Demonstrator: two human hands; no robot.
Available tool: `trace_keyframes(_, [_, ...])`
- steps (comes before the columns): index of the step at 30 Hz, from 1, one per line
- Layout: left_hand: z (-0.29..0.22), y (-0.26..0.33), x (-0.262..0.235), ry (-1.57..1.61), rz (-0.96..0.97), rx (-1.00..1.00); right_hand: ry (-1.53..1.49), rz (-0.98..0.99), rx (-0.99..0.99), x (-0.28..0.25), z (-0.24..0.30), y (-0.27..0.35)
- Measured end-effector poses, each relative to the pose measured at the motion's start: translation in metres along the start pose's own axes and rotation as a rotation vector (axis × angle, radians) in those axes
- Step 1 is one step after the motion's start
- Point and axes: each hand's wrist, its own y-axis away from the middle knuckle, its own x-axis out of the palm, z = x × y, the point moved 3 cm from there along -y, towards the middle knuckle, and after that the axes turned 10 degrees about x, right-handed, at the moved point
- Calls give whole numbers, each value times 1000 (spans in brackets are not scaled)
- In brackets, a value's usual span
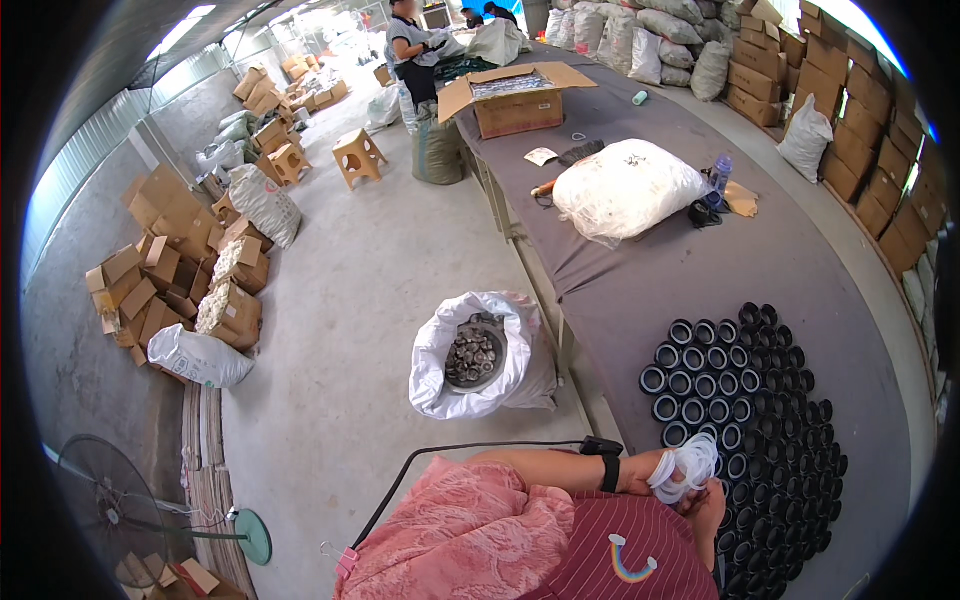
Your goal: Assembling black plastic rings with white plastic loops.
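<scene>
A bundle of white translucent rings is seen at the near edge of the long table, looped over the left hand, whose forearm crosses in from the left with a black wrist strap on it. The left hand is closed about the rings; the exact finger grip cannot be made out. The right hand is observed just below and touching the bundle, fingers curled up against it; whether it actually clasps the rings cannot be told.

Immediately beside both hands, a dense block of black cylindrical cups is set upright on the grey table cover, running from the near edge toward the middle of the table along its right side. Pale linings are visible in the cups nearest the left edge of the block; the rest appear dark.

Farther along the table, a full white plastic sack is recorded at mid-length, with a blue bottle just to its right. An open cardboard box stands near the far end.

On the floor, just off the table's left edge, an open white sack holding dark round parts is noted. A wooden stool stands well beyond it. Stacked cartons line the left wall, and a floor fan lies at lower left. A person is seen at the far end.
</scene>
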Motion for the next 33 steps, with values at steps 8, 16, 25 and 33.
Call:
trace_keyframes(8, [1,-2,-5,17,-38,-32,-52,-26,6,-6,2,1])
trace_keyframes(16, [0,-6,-26,-41,-124,34,93,-234,-340,-20,22,31])
trace_keyframes(25, [16,-6,-28,-79,-155,-22,-92,-339,-378,-69,7,51])
trace_keyframes(33, [28,-5,-29,-92,-166,-83,0,-290,-376,-94,-12,47])
